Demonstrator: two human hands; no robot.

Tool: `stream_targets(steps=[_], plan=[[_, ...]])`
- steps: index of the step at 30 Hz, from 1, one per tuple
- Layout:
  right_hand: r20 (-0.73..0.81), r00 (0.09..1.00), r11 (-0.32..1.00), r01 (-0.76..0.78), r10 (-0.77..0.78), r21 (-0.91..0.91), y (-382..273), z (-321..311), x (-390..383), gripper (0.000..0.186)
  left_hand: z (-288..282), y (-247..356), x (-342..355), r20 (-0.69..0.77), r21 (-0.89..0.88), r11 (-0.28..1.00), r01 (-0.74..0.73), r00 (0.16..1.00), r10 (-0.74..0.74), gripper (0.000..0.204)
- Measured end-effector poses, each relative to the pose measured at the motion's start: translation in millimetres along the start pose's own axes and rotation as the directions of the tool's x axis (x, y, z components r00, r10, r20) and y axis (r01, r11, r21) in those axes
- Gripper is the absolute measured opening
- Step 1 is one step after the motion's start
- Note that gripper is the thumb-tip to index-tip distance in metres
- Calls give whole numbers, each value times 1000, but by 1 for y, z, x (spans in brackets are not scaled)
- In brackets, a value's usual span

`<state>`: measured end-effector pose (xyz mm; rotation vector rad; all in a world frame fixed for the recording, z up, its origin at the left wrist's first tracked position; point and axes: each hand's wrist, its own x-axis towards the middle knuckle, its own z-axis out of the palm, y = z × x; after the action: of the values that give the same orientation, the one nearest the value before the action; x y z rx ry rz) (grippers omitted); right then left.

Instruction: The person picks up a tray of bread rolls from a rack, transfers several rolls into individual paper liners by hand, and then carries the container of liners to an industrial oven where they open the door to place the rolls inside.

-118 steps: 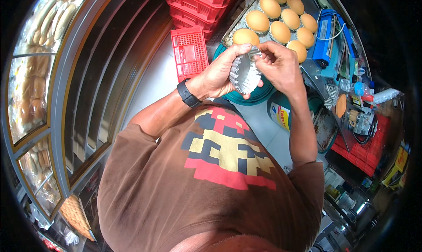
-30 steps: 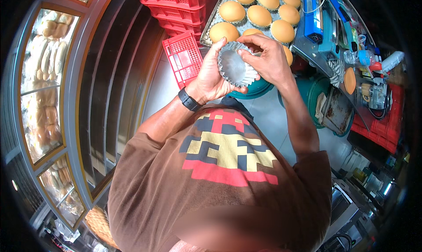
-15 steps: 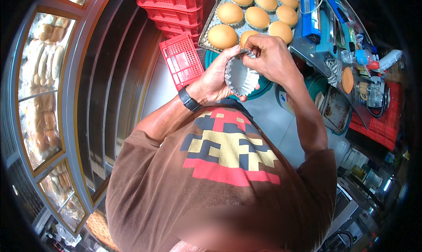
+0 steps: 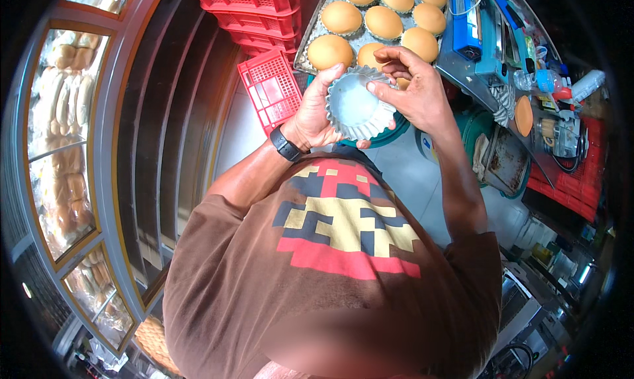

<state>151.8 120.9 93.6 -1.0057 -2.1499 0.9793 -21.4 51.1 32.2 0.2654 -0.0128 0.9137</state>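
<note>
A fluted metal tart tin (image 4: 356,105), round and empty with a pale, dull inside, is held tilted with its open face up, just before the near edge of the bun tray (image 4: 310,48).

Single head-worn fisheye view, left of side-by-side pair. Looks steeply down over wearer's chest; brown shirt (image 4: 330,273) fills lower half, close. Both hands (image 4: 370,105) near frame centre-top, at close range. Baking tray (image 4: 310,45) beyond hands at top edge. Glass display case (image 4: 59,148) curves along left rim; straight edges bend outward.
</note>
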Motion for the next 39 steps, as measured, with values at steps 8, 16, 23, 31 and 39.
stream_targets(steps=[8,16,23,31,39], plan=[[9,992,938,124,-128,-323,-15,20,-1,66,-13,-6,5,-124,89,996,32,992,-21,72],[39,998,981,-49,58,-190,1,15,-3,65,-10,-14,7,-207,88,995,47,978,-28,64],[-318,944,995,102,-90,22,76,-54,-43,18,-28,1,-20,-205,261,950,-171,952,227,81],[-632,713,891,-448,304,-77,270,-127,-88,23,-27,-17,-36,-332,180,932,-314,873,358,73],[-522,673,839,-515,524,178,296,-153,-93,40,-41,-38,-68,-479,293,842,-452,693,539,89]])
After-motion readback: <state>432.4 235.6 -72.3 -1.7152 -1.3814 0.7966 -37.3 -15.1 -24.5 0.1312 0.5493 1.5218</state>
